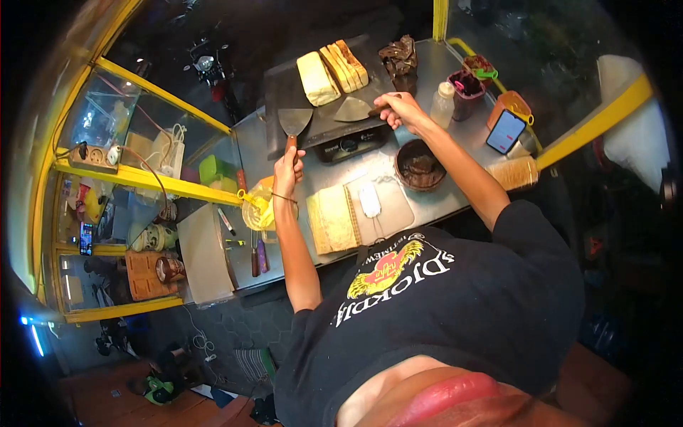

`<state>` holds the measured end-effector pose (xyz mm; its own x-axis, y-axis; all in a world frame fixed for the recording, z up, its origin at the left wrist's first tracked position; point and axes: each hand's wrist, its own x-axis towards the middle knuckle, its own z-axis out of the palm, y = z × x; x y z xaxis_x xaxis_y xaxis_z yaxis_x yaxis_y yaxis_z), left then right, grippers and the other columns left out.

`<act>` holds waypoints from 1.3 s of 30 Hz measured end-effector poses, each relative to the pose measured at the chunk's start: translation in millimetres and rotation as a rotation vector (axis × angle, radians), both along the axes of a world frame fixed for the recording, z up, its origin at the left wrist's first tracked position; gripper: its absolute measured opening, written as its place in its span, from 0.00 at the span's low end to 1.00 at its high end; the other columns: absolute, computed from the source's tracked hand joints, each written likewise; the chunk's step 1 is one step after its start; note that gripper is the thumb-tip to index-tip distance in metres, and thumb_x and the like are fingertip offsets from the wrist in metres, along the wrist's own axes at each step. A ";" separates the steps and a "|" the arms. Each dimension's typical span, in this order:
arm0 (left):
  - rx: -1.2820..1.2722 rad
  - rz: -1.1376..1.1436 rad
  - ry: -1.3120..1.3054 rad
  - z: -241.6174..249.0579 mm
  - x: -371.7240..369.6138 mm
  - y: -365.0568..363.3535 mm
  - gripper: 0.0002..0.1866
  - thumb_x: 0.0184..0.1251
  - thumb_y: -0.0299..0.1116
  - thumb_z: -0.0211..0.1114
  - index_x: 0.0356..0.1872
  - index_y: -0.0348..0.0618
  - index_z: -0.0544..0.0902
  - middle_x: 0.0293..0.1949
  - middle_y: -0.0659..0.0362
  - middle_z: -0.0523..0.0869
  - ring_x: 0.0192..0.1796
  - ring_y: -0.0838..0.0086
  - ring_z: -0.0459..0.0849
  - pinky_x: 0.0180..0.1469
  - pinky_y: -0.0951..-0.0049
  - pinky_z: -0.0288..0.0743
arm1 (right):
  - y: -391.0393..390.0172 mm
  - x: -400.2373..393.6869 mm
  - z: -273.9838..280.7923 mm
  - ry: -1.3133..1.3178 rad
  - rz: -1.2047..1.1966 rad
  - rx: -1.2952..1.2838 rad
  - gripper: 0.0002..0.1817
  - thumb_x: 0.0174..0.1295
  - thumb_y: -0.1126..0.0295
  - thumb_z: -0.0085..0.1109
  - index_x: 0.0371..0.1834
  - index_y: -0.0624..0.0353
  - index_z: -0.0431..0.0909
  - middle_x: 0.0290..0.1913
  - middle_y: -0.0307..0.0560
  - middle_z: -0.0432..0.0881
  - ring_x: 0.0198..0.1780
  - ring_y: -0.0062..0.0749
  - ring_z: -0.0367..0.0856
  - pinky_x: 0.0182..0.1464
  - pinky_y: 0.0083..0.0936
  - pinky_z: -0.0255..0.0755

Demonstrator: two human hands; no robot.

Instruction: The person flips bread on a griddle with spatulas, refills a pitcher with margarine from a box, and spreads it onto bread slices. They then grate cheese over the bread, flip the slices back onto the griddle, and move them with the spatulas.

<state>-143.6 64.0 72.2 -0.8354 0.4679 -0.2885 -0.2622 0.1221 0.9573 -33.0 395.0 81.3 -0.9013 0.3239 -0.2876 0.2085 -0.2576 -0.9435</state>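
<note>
My left hand [288,171] is closed around the wooden handle of a metal scraper [294,119], its wide blade pointing away over the dark griddle [281,85]. My right hand [401,110] grips a second scraper [352,109], whose blade points left over the griddle's near part. Just beyond both blades, a pale block of bread [317,80] lies on the griddle. Beside it are browned bread slices [345,65], standing close together. Neither blade visibly touches the bread. The griddle rests on a black Rinnai stove [348,144].
Near me are a bread loaf [332,220], a bowl of dark spread [420,166] and a tub of yellow spread [258,212]. To the right stand a squeeze bottle [442,104], a phone [506,132] and several containers. Yellow-framed glass [163,186] borders the left.
</note>
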 end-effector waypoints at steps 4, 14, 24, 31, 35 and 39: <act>-0.318 0.155 0.633 15.5 -14.9 37.9 0.21 0.73 0.49 0.55 0.35 0.39 0.81 0.19 0.57 0.76 0.20 0.67 0.74 0.24 0.69 0.66 | -17.1 -38.4 -1.5 0.027 -0.026 -0.023 0.14 0.63 0.64 0.56 0.43 0.65 0.77 0.25 0.47 0.79 0.16 0.23 0.74 0.15 0.19 0.70; -0.749 0.243 1.096 35.1 -17.7 82.5 0.20 0.73 0.46 0.54 0.38 0.35 0.80 0.30 0.37 0.83 0.36 0.40 0.83 0.38 0.47 0.74 | -70.1 -99.1 6.4 0.350 -0.249 0.845 0.19 0.54 0.62 0.60 0.43 0.67 0.80 0.35 0.62 0.85 0.44 0.57 0.84 0.50 0.41 0.76; -0.519 0.147 0.758 6.8 -88.2 29.7 0.24 0.71 0.52 0.54 0.33 0.38 0.85 0.18 0.57 0.78 0.24 0.72 0.78 0.30 0.68 0.69 | -46.8 -121.6 9.7 0.078 -0.100 0.016 0.18 0.63 0.64 0.54 0.46 0.72 0.74 0.25 0.55 0.81 0.19 0.35 0.82 0.21 0.30 0.81; -0.506 0.087 0.658 23.5 -84.6 26.3 0.25 0.70 0.52 0.54 0.31 0.38 0.85 0.17 0.56 0.78 0.23 0.71 0.79 0.30 0.68 0.69 | -46.0 -104.6 47.7 0.463 -0.078 0.856 0.14 0.55 0.70 0.57 0.40 0.71 0.77 0.29 0.64 0.82 0.32 0.54 0.84 0.39 0.44 0.76; -0.692 0.083 0.790 35.3 -69.7 34.3 0.25 0.70 0.51 0.53 0.32 0.37 0.86 0.23 0.48 0.83 0.31 0.59 0.85 0.36 0.62 0.74 | -43.2 -74.3 49.9 0.430 0.020 0.942 0.14 0.54 0.71 0.58 0.41 0.67 0.78 0.31 0.66 0.82 0.37 0.59 0.83 0.40 0.46 0.74; -0.718 0.041 0.926 37.0 -66.0 55.9 0.25 0.70 0.50 0.53 0.33 0.36 0.85 0.30 0.41 0.84 0.39 0.48 0.85 0.42 0.57 0.75 | -52.9 -65.3 27.2 0.504 -0.015 1.051 0.12 0.55 0.71 0.58 0.40 0.67 0.76 0.27 0.64 0.81 0.35 0.60 0.83 0.40 0.48 0.74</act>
<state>-209.6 119.9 109.2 -0.8757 0.4128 0.2505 0.4821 0.7194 0.5000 -98.3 342.1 108.5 -0.8311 0.2019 0.5182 -0.2470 0.7008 -0.6692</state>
